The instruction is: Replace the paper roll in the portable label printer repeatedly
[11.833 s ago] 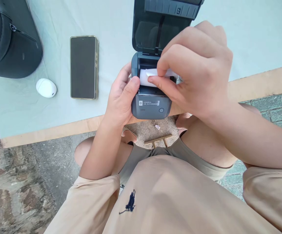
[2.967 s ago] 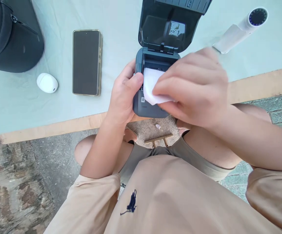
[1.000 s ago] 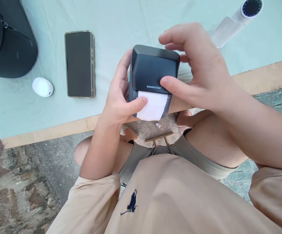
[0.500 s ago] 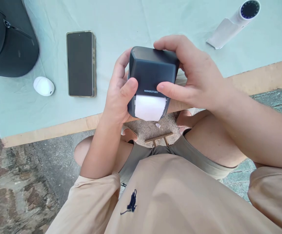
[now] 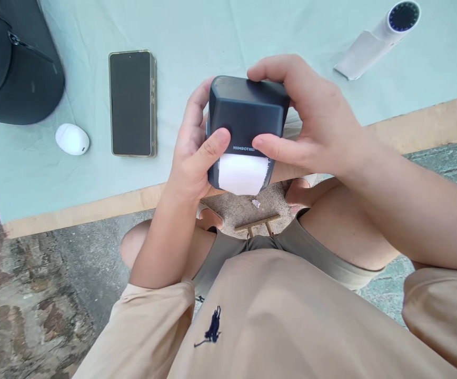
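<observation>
I note a table (image 5: 55,210) with a bare wooden edge, covered by a pale green cloth (image 5: 197,37), across the upper part of the head view. At the far left on the cloth sits a black zipped bag (image 5: 11,63), cut off by the frame edge. Beside it, nearer centre, a smartphone (image 5: 131,102) lies flat with its screen dark and facing up. A white handheld fan (image 5: 378,37) lies on its side at the upper right, well apart from the rest. A small white oval case (image 5: 72,139) rests between the bag and the smartphone.

The dark grey label printer (image 5: 246,118) is held over the near edge of the table, lid shut, with the brand name readable along the lid's front edge. A strip of white label paper (image 5: 242,173) comes out just below that edge and hangs over the front face.

My left hand (image 5: 192,158) is closed around the printer's left side, thumb pressed on the lid's front left corner and fingers wrapped behind. My right hand (image 5: 315,126) is curled over the right side, thumb on the lid's front edge just beside the brand name, index finger on the top rear edge. Both grip the printer; neither touches the paper that I can confirm.
</observation>
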Motion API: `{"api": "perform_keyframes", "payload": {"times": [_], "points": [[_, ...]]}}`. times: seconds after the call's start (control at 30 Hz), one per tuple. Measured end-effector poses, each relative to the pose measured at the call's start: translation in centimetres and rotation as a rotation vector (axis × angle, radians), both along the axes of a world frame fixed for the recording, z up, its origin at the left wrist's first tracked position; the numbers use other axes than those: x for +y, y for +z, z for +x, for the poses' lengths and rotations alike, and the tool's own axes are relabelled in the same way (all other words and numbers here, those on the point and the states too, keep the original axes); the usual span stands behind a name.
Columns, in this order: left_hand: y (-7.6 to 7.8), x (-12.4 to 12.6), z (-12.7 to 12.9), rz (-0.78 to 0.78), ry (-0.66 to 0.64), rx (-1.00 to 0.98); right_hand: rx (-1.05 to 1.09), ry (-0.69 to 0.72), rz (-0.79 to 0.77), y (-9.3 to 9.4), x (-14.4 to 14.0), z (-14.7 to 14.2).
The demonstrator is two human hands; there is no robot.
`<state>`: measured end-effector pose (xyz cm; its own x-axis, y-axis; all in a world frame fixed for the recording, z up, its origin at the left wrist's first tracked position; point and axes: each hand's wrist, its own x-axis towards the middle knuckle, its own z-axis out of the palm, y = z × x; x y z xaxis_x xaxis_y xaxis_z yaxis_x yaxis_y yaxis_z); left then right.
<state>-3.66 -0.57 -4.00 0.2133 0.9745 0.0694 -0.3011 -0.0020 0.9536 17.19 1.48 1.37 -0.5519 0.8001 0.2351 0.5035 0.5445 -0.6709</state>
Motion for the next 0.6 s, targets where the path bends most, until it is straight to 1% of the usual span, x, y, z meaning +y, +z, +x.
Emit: {"api": "perform_keyframes", "payload": {"times": [0.13, 0.2, 0.27, 0.37, 0.43, 0.53, 0.6], "points": [[1.2, -0.2, 0.6, -0.125, -0.009, 0.1, 0.111, 0.03, 0.016, -0.5, 0.2, 0.0], [1.6, -0.2, 1.0, -0.157, -0.028, 0.093, 0.164, 0.062, 0.026, -0.5, 0.2, 0.0], [1.9, -0.1, 1.1, -0.181, -0.048, 0.073, 0.173, 0.087, 0.031, -0.5, 0.1, 0.1], [2.0, 0.0, 0.9, -0.207, -0.071, 0.036, 0.123, 0.09, 0.051, -0.5, -0.1, 0.2], [1.8, 0.0, 0.5, -0.199, -0.053, -0.022, 0.091, 0.089, 0.071, -0.7, -0.1, 0.2], [1.4, 0.0, 0.0, -0.193, -0.004, -0.111, 0.028, 0.088, 0.058, -1.0, -0.1, 0.3], [1.3, 0.1, -0.1, -0.203, -0.013, -0.136, 0.001, 0.078, 0.046, -1.1, 0.0, 0.4]]}}
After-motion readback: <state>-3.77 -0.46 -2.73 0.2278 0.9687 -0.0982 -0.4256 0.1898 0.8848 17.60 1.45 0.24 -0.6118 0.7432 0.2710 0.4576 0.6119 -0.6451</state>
